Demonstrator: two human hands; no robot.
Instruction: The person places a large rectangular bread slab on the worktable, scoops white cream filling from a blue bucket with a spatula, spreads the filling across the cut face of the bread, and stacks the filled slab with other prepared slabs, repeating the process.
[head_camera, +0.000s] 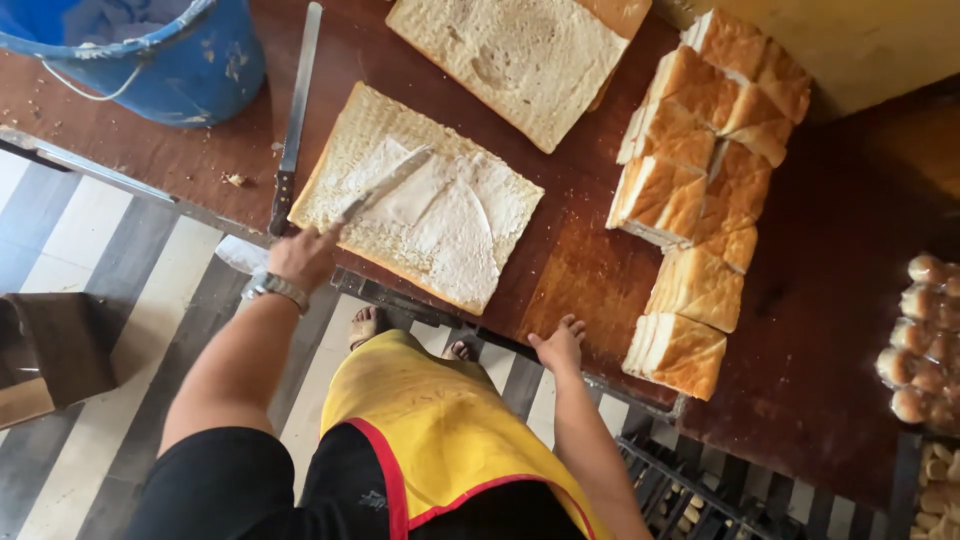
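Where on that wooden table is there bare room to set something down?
The widest bare patch of table lies between the cream-spread bread slab and the stacked loaves, just beyond the right hand. Another lies right of the loaves. The left hand holds a knife; the corner by the blue bucket is crowded.

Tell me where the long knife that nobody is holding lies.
In the head view, the long knife lies on the wooden table, upper left, between the blue bucket and the cream-spread bread slab.
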